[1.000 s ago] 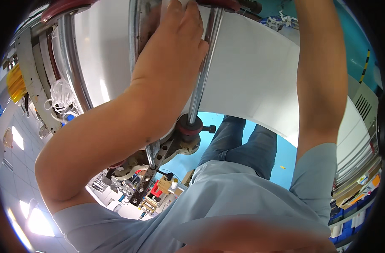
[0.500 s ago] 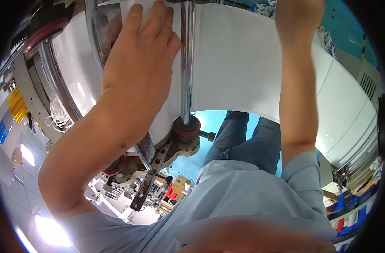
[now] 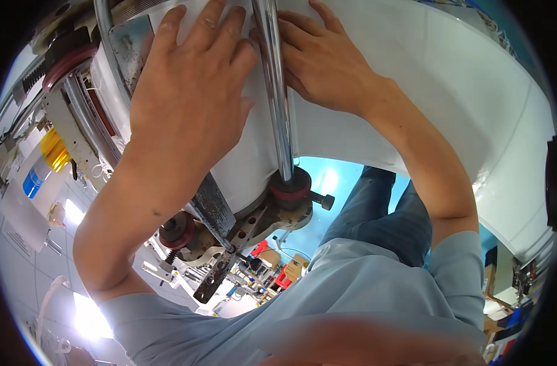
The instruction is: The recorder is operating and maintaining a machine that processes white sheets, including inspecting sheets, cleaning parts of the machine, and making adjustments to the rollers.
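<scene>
My left hand (image 3: 193,79) lies back up on a broad white curved sheet (image 3: 492,85), between a worn grey metal plate (image 3: 135,52) and a chrome rod (image 3: 279,116). Its fingers are outstretched and apart. On the rod's other side, my right hand (image 3: 327,67) rests against the same sheet, fingers spread and pointing toward the rod. Some of its fingertips pass behind the rod and are hidden. Neither hand has anything visible in its grasp. At its near end the rod runs into a black collar with a red ring (image 3: 290,186).
A pitted bracket with holes (image 3: 214,277) juts out below the rod. A second chrome bar (image 3: 89,119) and a red-edged roller (image 3: 71,61) stand at left. A bolt (image 3: 323,200) sticks out beside the collar. Blue floor (image 3: 327,174) shows under the sheet.
My right hand has come from the far right across to the rod and now lies on the sheet. My left hand stays spread on the sheet. The view has shifted slightly.
</scene>
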Demonstrator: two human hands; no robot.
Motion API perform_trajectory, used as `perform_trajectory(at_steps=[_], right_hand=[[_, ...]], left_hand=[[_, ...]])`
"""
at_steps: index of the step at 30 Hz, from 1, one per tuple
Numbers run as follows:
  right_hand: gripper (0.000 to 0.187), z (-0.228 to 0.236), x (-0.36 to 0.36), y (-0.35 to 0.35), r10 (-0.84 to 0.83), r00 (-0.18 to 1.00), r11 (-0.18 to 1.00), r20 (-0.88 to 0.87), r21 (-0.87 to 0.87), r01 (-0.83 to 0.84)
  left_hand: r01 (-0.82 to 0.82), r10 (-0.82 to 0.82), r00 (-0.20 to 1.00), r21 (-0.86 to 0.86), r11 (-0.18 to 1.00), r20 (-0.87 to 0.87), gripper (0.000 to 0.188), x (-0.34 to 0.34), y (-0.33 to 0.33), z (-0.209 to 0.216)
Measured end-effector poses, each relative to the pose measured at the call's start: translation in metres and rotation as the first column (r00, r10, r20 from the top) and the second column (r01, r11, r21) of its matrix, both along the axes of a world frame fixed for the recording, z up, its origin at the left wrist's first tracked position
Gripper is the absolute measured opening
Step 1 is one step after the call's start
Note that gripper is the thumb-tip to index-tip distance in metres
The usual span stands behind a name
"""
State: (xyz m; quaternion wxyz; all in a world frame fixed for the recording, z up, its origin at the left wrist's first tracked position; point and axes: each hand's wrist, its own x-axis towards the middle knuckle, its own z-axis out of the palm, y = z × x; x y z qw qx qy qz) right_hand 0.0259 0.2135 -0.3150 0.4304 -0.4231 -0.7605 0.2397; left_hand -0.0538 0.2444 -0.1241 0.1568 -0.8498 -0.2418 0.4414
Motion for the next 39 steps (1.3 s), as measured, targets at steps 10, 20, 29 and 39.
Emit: perform_trajectory(at_steps=[10,20,29,39], right_hand=[[0.044,0.001,-0.001,0.015,-0.017,0.995,0.999,-0.103,0.035,0.021],[0.031,-0.008,-0.011,0.013,-0.433,0.24,0.831,-0.869,-0.488,-0.266],[0.073,0.03,-0.038,0.031,-0.39,0.083,0.899,-0.917,-0.398,-0.182],[0.07,0.036,-0.047,0.04,-0.463,0.032,0.872,-0.886,-0.462,-0.164]], left_hand=[[-0.062,0.045,0.976,-0.076,0.995,-0.211,0.048,0.03,0.007,0.01],[0.14,-0.126,0.967,0.053,0.989,-0.22,0.049,-0.011,0.001,0.0],[0.103,-0.102,0.953,-0.01,0.995,-0.285,0.045,-0.009,0.001,0.004],[0.136,-0.141,0.944,-0.038,0.99,-0.298,0.05,-0.009,0.002,0.011]])
